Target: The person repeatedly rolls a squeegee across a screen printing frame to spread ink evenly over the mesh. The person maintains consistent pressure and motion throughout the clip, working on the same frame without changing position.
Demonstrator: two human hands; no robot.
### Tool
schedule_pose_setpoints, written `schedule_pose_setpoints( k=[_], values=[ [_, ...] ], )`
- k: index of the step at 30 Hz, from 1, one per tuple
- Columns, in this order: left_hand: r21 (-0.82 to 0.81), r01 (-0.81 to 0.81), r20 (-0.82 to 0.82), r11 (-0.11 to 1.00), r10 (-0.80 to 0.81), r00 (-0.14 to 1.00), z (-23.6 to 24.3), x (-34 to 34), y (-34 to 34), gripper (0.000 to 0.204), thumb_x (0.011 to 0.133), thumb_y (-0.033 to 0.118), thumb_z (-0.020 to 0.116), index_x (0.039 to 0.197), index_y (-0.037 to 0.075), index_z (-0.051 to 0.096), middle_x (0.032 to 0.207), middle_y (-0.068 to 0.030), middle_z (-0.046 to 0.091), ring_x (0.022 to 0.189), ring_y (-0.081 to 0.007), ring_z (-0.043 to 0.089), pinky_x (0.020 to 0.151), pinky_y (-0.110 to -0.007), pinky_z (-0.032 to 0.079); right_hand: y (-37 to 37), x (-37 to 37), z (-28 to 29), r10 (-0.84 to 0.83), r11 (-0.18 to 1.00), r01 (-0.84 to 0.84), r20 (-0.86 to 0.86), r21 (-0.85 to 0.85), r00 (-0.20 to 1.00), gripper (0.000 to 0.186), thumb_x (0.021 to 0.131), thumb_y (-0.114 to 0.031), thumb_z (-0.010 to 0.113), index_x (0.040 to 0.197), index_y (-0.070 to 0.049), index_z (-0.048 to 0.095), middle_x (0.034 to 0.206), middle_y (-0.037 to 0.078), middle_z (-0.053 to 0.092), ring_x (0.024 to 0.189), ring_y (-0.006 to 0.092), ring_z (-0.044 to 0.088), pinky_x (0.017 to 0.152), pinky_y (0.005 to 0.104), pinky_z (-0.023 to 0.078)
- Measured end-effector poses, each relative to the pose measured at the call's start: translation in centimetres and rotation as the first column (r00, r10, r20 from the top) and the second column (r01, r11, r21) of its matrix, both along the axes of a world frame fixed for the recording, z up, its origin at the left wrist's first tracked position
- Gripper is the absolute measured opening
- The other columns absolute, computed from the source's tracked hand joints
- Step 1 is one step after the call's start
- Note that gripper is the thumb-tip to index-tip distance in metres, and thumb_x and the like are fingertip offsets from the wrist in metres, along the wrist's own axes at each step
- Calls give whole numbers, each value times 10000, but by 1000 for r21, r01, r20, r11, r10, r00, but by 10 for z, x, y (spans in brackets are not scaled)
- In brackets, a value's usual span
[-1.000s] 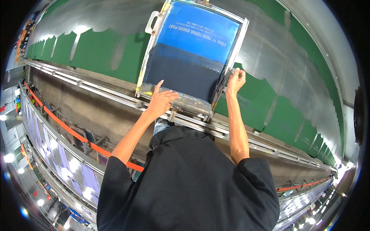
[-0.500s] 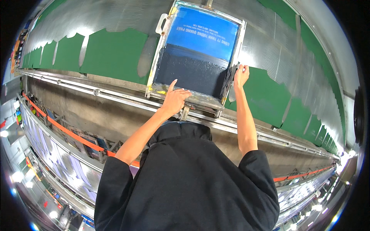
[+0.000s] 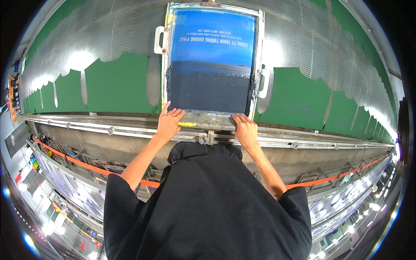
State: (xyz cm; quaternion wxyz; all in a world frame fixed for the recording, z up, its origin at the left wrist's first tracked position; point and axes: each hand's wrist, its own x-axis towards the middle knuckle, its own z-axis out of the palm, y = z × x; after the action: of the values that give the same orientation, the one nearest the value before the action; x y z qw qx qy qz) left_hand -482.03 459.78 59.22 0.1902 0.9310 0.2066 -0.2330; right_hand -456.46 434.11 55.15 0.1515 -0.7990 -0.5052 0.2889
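Observation:
A screen-printing frame (image 3: pixel 260 39) lies on the long table in front of me, with white handles at its left and right sides. Its mesh is blue (image 3: pixel 212 30) in the far part, with light lettering, and coated with thick dark ink (image 3: pixel 208 91) in the near part. At the near left corner, my left hand (image 3: pixel 168 125) curls its fingers over the frame's edge, one digit pointing up along the side. My right hand (image 3: pixel 246 130) has its fingers folded over the near right corner. Undersides of both grips are hidden.
The long table holds green-coated panels (image 3: pixel 117 82) with ragged silver edges on both sides of the frame. A metal rail (image 3: pixel 110 130) with round knobs runs along the near edge. Behind me are an orange bar (image 3: pixel 95 168) and another table with shiny sheets (image 3: pixel 82 186).
My right hand has left the frame's right side and come down to its near right corner. My left hand has moved to the near left corner. The frame now appears straighter and further left.

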Motion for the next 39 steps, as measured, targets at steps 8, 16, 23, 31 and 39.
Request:
schedule_pose_setpoints(
  k=[8, 16, 23, 31, 39],
  values=[
    [69, -47, 117, 996, 39, 992, 18, 119, 113, 381, 750, 146, 763, 1127, 123, 817, 932, -143, 793, 938, -284, 763, 1323, -521, 91, 118, 107, 7, -99, 988, 88, 80, 125, 992, 218, 838, -34, 631, 979, -99, 784, 846, 212, 742, 769, 393, 738, 720, 526, 579],
    [108, 44, 118, 993, -56, 991, 0, 144, 143, 343, 761, 177, 782, 1095, 116, 828, 741, -160, 748, 800, -290, 740, 1318, -476, 174, 149, 130, -1, -68, 994, 46, 231, 100, 971, 213, 808, -52, 707, 980, -125, 810, 894, 134, 775, 805, 338, 751, 1143, 525, 386],
    [107, 66, 112, 992, -78, 991, -10, 106, 113, 421, 734, 205, 782, 1146, 122, 807, 943, -114, 796, 886, -258, 754, 1334, -458, 146, 115, 93, -2, -109, 992, 92, 228, 84, 968, 359, 754, 34, 645, 1014, -148, 812, 973, 68, 793, 819, 280, 758, 1212, 498, 278],
    [92, 97, 210, 991, -115, 971, -8, 13, 24, 436, 738, 166, 728, 1162, 75, 780, 1097, -111, 795, 1067, -206, 750, 1336, -503, 105, 20, -7, -1, -165, 985, 151, 211, 81, 963, 349, 720, 35, 691, 1016, -116, 797, 946, 66, 770, 900, 268, 737, 1160, 515, 298],
    [242, 67, 1, 968, -70, 998, 28, 40, -22, 604, 844, 428, 798, 1352, 121, 689, 1405, -98, 678, 1355, -265, 597, 1314, -564, 76, 34, -27, 20, -14, 981, -16, 153, 193, 988, 492, 797, -136, 832, 1272, -108, 708, 1340, 96, 697, 1281, 261, 637, 1222, 584, 280]
  ],
)
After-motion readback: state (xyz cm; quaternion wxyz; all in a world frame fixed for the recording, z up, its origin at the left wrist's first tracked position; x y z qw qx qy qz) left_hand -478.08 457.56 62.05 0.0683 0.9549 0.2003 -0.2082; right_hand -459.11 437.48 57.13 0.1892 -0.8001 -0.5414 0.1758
